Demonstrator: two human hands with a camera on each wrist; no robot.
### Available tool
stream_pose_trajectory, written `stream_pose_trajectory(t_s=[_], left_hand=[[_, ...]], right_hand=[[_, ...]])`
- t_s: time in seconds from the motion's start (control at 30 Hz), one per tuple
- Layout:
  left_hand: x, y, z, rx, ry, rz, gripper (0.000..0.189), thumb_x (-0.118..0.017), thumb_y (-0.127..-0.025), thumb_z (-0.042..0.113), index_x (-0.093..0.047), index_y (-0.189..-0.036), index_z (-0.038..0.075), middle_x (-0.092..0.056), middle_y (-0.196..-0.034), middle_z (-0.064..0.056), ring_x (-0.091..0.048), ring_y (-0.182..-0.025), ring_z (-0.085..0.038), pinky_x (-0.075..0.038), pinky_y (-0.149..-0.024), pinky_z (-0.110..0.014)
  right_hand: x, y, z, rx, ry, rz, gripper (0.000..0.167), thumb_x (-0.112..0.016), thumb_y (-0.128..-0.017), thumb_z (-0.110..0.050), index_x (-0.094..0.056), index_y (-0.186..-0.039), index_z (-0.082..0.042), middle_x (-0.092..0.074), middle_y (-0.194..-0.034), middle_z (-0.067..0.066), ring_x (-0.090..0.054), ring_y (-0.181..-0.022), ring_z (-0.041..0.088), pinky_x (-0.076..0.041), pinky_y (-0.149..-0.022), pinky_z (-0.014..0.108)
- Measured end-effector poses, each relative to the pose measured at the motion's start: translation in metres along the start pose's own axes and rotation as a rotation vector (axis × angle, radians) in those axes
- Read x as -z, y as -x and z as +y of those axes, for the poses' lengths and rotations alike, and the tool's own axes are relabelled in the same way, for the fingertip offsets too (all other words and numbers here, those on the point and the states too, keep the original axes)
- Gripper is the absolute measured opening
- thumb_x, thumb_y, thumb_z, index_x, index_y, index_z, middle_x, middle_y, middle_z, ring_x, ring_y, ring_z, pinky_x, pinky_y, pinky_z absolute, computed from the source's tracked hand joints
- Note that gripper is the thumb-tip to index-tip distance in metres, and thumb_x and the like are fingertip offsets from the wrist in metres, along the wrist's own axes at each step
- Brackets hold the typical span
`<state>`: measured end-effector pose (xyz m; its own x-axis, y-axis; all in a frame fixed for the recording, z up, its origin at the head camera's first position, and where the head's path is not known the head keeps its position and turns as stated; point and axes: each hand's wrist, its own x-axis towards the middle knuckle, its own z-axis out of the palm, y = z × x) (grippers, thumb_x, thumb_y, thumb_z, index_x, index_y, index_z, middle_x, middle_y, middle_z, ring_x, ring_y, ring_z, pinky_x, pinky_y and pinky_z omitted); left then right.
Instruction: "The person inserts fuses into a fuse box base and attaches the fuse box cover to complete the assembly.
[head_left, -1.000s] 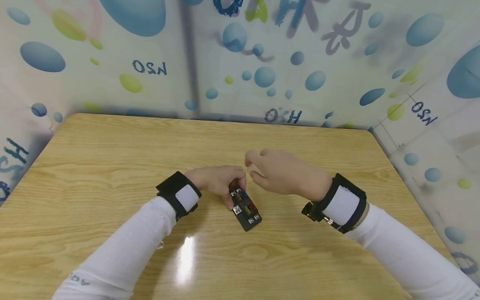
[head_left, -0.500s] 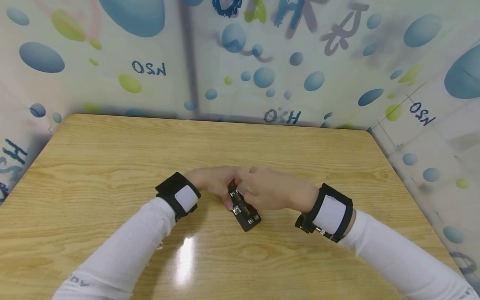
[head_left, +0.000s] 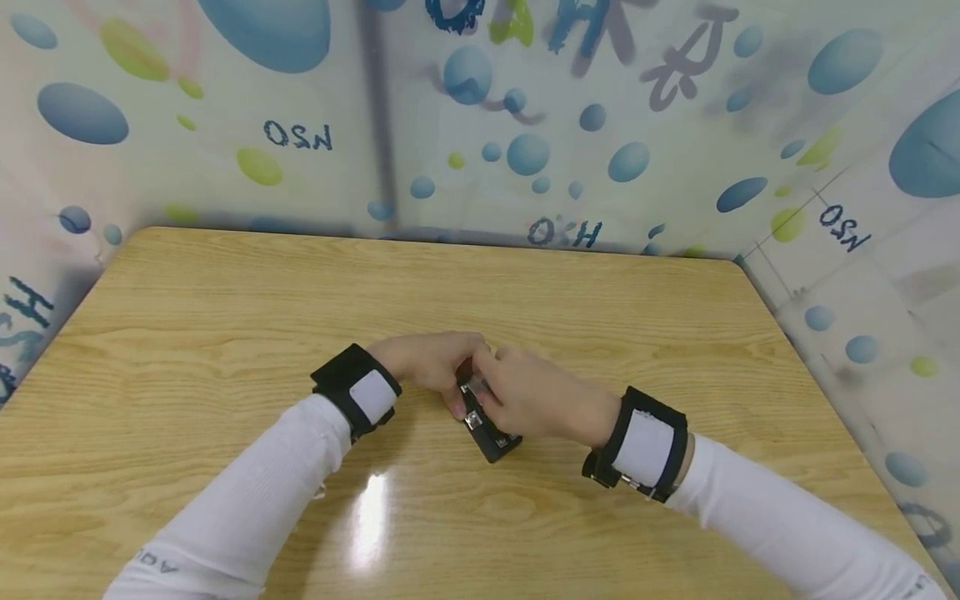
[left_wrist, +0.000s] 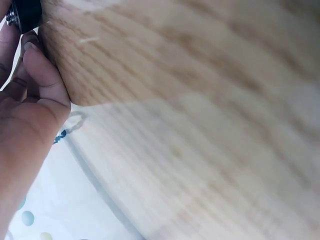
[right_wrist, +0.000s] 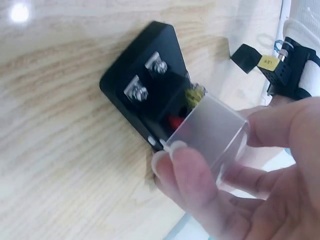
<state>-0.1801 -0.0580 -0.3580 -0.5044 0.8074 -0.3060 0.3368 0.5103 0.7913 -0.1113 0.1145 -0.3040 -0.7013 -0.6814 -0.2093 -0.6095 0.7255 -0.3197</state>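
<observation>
A black electrical device [head_left: 491, 446] with metal screw terminals lies slantwise on the wooden table. My left hand [head_left: 431, 358] grips its far end, thumb along the near left side. In the left wrist view a dark corner of the device [left_wrist: 30, 15] shows beside the curled fingers. My right hand [head_left: 543, 396] is over the device's middle. From the right wrist view, its thumb and fingers pinch a clear plastic cover [right_wrist: 207, 127] by the sides. That cover sits at the device's raised part, beside red and yellow pieces; whether it is seated cannot be seen.
The wooden table [head_left: 262, 292] spreads round both hands and ends at a patterned wall sheet [head_left: 315, 192] behind. Black straps with white patches circle both wrists. A wrist camera [right_wrist: 272, 67] stands near the device's far end in the right wrist view.
My right hand has come left and toward me, from beside the device to over it, hiding its coloured parts. My left hand and the device have stayed put.
</observation>
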Motion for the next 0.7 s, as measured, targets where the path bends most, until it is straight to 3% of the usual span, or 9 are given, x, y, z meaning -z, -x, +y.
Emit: stream_pose_trajectory(t_s=[0.3,0.47,0.7], left_hand=[[-0.001,0.000,0.001,0.055,-0.054,0.021,0.051,-0.089,-0.064,0.004,-0.060,-0.104,0.014,-0.057,-0.108,-0.002,-0.053,-0.098,-0.016,-0.048,-0.089,-0.028],[-0.001,0.001,0.001,0.062,-0.035,0.021,0.052,-0.089,-0.064,0.002,-0.060,-0.105,0.014,-0.058,-0.110,-0.002,-0.054,-0.099,-0.016,-0.048,-0.091,-0.029],[0.000,0.002,0.001,0.046,-0.064,0.021,0.048,-0.089,-0.064,0.003,-0.058,-0.100,0.013,-0.057,-0.107,-0.002,-0.055,-0.095,-0.015,-0.049,-0.085,-0.026]], right_hand=[[-0.017,0.005,-0.001,0.002,-0.039,0.119,0.010,-0.057,-0.095,-0.014,-0.053,-0.098,-0.005,-0.049,-0.076,0.003,-0.047,-0.053,0.008,-0.034,-0.044,0.015],[-0.023,0.004,-0.002,-0.011,-0.026,0.173,0.011,-0.059,-0.094,-0.014,-0.053,-0.098,-0.005,-0.049,-0.073,0.003,-0.048,-0.052,0.010,-0.032,-0.042,0.015],[-0.031,0.002,-0.003,0.036,0.034,0.214,0.013,-0.060,-0.093,-0.012,-0.052,-0.099,-0.004,-0.047,-0.071,0.002,-0.045,-0.052,0.008,-0.029,-0.042,0.013]])
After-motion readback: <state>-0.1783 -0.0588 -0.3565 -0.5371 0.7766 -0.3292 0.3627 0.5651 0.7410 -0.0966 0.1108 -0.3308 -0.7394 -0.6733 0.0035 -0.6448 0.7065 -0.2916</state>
